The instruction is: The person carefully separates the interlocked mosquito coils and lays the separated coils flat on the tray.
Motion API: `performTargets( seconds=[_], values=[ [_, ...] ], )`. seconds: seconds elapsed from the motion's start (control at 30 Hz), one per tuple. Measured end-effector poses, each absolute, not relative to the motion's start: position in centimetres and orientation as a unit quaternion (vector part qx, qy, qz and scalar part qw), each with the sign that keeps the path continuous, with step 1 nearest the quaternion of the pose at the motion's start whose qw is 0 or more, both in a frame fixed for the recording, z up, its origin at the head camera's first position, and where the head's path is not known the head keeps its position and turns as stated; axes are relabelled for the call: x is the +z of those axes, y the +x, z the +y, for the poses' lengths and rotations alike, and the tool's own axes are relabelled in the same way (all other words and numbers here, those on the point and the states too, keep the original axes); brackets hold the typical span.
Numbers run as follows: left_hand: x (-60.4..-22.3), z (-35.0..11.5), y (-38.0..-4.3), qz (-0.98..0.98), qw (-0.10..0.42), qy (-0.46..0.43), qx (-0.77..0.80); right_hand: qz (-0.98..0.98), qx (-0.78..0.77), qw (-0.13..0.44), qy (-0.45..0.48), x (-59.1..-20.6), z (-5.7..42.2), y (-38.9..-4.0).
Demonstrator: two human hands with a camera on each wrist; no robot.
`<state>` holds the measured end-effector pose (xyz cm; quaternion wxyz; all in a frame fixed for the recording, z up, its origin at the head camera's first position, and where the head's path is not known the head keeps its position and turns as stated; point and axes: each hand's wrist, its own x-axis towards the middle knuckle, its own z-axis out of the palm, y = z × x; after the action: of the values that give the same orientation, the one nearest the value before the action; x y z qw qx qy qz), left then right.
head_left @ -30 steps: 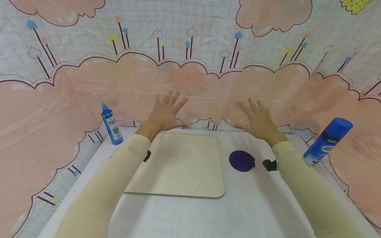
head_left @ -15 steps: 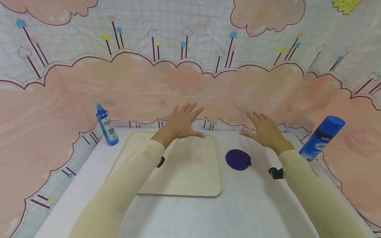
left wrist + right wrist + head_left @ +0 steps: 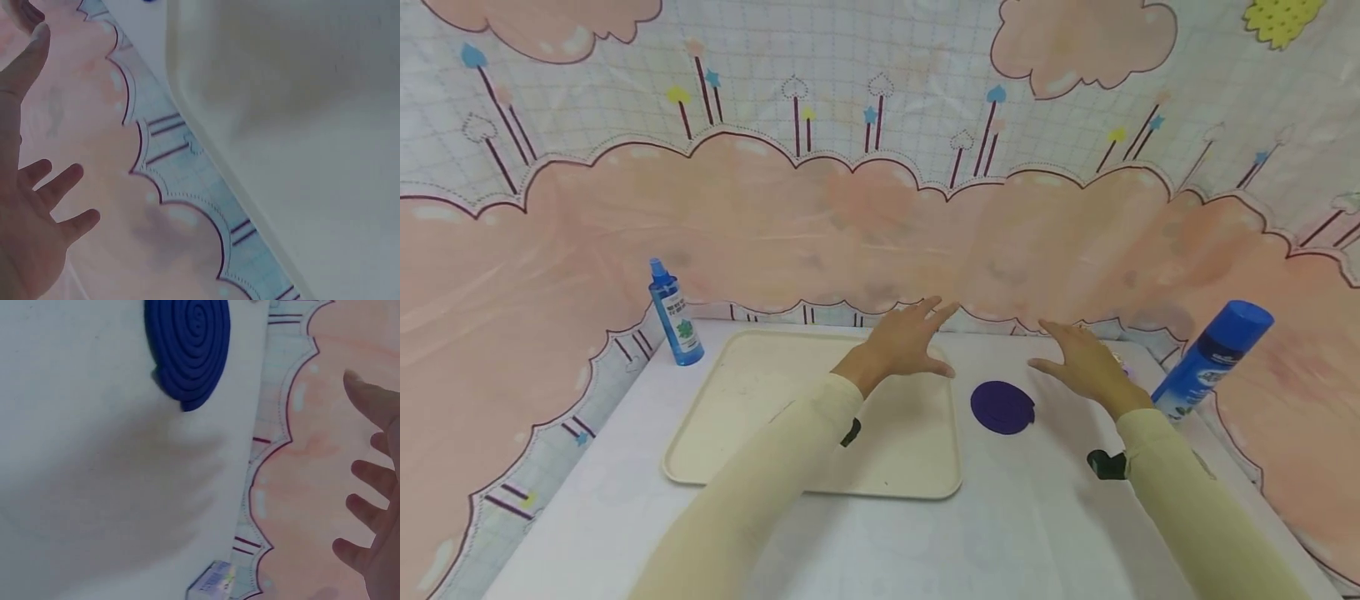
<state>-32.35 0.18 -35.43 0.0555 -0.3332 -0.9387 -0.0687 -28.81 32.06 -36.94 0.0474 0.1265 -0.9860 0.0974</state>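
Observation:
My left hand point(image 3: 904, 343) hovers over the right back part of a cream tray point(image 3: 737, 417), fingers spread and thumb out, holding nothing. Its fingers also show in the left wrist view at the edge, beside the tray's rim. To the right of the tray lies a flat dark blue-purple disc point(image 3: 1002, 407), wound in a spiral as the right wrist view shows. Beyond and to the right of that disc, my right hand point(image 3: 1086, 367) is held in the air with its fingers extended and apart, also holding nothing.
A blue spray bottle point(image 3: 679, 321) stands at the back left of the white table point(image 3: 925, 550). A blue aerosol can point(image 3: 1213, 358) stands at the right, beyond the right forearm. A small shiny box point(image 3: 214, 582) sits near the back edge. Patterned cloth point(image 3: 775, 217) hangs behind.
My left hand has come down and moved right, from the tray's back edge to over its right part. My right hand has lowered and shifted slightly right. The objects stay in place.

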Motion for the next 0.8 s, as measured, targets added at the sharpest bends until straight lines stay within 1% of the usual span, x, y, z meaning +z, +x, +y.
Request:
performTargets(
  seconds=[0.17, 0.37, 0.57, 0.8],
  values=[
    [-36.6, 2.5, -31.4, -0.940, 0.008, -0.332, -0.082, -0.986, 0.115, 0.017, 0.119, -38.3, 33.0, -28.4],
    [-37.9, 4.6, -30.6, -0.938, -0.023, -0.323, -0.123, -0.986, 0.125, -0.004, 0.112, -39.7, 33.3, -27.9],
    [-39.3, 6.4, -30.2, -0.935, -0.066, -0.299, -0.179, -0.981, 0.156, -0.032, 0.112, -40.9, 33.2, -27.7],
    [-40.9, 7.8, -29.8, -0.938, -0.087, -0.268, -0.200, -0.978, 0.175, -0.080, 0.086, -42.1, 32.8, -27.3]
  ],
)
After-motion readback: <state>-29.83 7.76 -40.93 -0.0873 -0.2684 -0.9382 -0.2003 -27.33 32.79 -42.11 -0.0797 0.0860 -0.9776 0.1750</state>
